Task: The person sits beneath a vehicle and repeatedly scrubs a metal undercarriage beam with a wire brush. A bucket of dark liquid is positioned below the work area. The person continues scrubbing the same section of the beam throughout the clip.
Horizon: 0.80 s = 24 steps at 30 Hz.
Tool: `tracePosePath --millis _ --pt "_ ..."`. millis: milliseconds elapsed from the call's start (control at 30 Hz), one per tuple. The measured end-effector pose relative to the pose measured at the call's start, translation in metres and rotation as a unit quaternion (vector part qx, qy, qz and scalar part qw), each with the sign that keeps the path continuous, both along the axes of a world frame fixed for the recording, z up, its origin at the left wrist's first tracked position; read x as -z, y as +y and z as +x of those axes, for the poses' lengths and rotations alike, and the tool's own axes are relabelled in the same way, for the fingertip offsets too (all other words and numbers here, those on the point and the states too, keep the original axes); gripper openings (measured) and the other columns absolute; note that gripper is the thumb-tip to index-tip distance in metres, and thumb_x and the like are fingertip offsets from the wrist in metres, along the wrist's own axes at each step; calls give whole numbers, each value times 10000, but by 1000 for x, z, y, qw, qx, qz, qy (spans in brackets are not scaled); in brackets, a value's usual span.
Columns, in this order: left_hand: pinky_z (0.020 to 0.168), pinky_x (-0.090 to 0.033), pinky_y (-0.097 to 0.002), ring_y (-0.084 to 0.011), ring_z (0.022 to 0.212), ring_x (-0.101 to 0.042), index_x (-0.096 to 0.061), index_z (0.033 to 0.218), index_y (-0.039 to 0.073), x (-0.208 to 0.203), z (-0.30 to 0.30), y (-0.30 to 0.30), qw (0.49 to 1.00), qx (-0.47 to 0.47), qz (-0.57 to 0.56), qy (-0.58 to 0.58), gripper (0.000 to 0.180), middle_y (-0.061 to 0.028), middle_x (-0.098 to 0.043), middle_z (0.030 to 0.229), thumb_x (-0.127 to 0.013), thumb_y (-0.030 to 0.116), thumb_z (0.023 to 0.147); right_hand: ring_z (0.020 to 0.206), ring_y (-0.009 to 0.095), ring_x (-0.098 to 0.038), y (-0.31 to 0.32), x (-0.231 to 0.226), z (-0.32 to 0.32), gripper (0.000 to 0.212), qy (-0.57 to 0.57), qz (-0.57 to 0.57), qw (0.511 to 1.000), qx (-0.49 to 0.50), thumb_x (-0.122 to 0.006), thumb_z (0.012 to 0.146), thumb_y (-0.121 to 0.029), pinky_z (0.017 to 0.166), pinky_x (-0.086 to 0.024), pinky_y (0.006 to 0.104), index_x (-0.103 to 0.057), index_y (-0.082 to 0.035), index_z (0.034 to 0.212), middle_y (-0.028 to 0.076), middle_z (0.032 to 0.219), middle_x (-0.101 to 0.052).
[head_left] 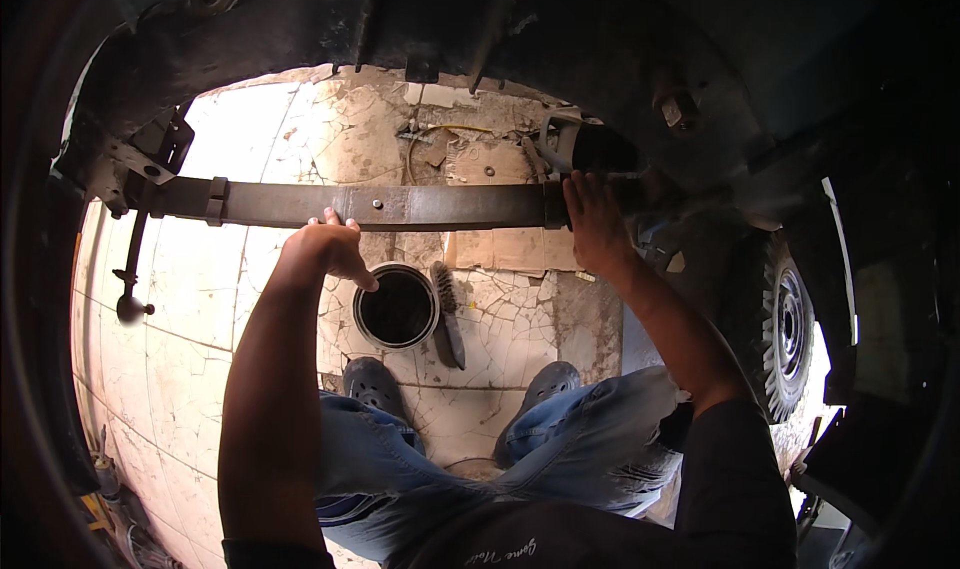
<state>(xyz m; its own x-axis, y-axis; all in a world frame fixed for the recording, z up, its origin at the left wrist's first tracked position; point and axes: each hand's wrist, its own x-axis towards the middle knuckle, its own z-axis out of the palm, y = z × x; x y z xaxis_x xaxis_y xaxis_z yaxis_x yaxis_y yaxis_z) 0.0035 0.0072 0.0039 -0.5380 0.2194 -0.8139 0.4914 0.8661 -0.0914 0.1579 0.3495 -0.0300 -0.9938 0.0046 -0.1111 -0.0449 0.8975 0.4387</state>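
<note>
Stretches crosswise as a long, brown-grey, banded leaf spring [470, 207], touching a loosely spread left hand [332, 244] and a right hand [596, 219] with grip impossible to tell.

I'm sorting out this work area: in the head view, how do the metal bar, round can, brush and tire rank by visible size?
1. Metal bar
2. Tire
3. Round can
4. Brush

Nearness and fisheye bending may skew this apparent order.
</note>
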Motion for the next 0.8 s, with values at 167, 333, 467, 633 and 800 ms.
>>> tracePosePath --millis 167,333,467,633,800 --pt "1134 -266 -457 -435 1425 -163 -111 1503 7 -10 -1 -3 1000 -4 12 -17 1229 -319 -54 1534 -728 662 666 1424 385 -204 1 -2 5 801 0 -29 999 -17 -582 800 -197 1168 -173 482 -213 70 1459 250 1528 -215" --pt "1139 -252 -463 -449 1424 -148 -98 1502 1 -9 -2 7 1000 -18 -7 -24 1242 -326 -32 1532 -728 664 663 1424 399 -191 -2 0 -11 828 9 -27 999 22 -611 771 -178 1173 -170 470 -217 76 1454 267 1522 -206" --pt "1141 -240 -477 -469 1425 -104 -78 1501 -9 -1 1 -7 1000 -4 7 -8 1276 -337 -8 1528 -740 669 646 1419 412 -193 -12 -4 -2 824 -9 -60 998 31 -608 773 -165 1173 -165 472 -211 85 1450 289 1516 -193" --pt "1144 -231 -483 -472 1424 -95 -74 1501 -7 -4 -3 -5 1000 -8 22 -19 1289 -337 -15 1528 -750 667 635 1419 416 -188 -9 7 -3 841 47 -54 997 41 -620 768 -163 1181 -140 465 -198 97 1447 298 1513 -188" --pt "1141 -235 -486 -450 1431 -114 -78 1510 20 -7 3 3 1000 -8 -14 -11 1251 -302 -19 1545 -727 665 658 1424 415 -178 -5 3 -12 852 12 -58 997 54 -635 761 -143 1179 -151 460 -194 89 1453 288 1519 -180"
